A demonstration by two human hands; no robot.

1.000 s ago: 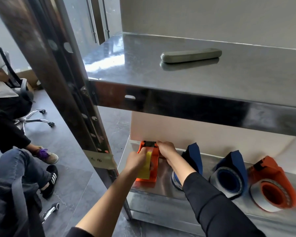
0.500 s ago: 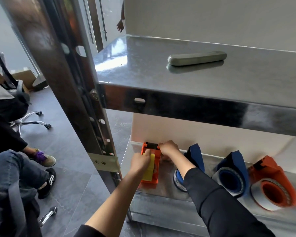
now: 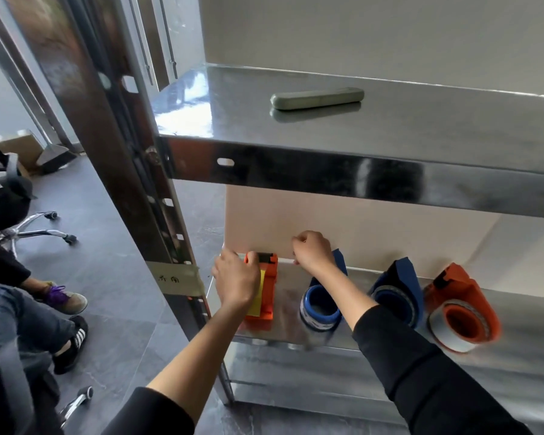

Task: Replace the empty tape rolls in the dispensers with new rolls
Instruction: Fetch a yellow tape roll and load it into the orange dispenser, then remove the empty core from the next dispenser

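On the lower steel shelf (image 3: 529, 337), my left hand (image 3: 235, 281) grips the left side of a small orange dispenser (image 3: 269, 288) that holds a yellow tape roll (image 3: 258, 298). My right hand (image 3: 313, 250) hovers just right of and above it, fingers curled into a fist with nothing visible in them. To the right stand a blue dispenser (image 3: 321, 306) with a roll on it, a second blue dispenser (image 3: 396, 293), and a larger orange dispenser (image 3: 462, 312) with silvery tape.
The upper shelf (image 3: 421, 130) overhangs the work area and carries a grey bar-shaped object (image 3: 316, 98). The rack's steel post (image 3: 123, 152) stands at my left. Seated people's legs (image 3: 16, 312) and an office chair base (image 3: 35, 226) occupy the floor left.
My right hand has come off the top of the small orange dispenser and moved up and right. My left hand stays on the dispenser. The view has shifted slightly.
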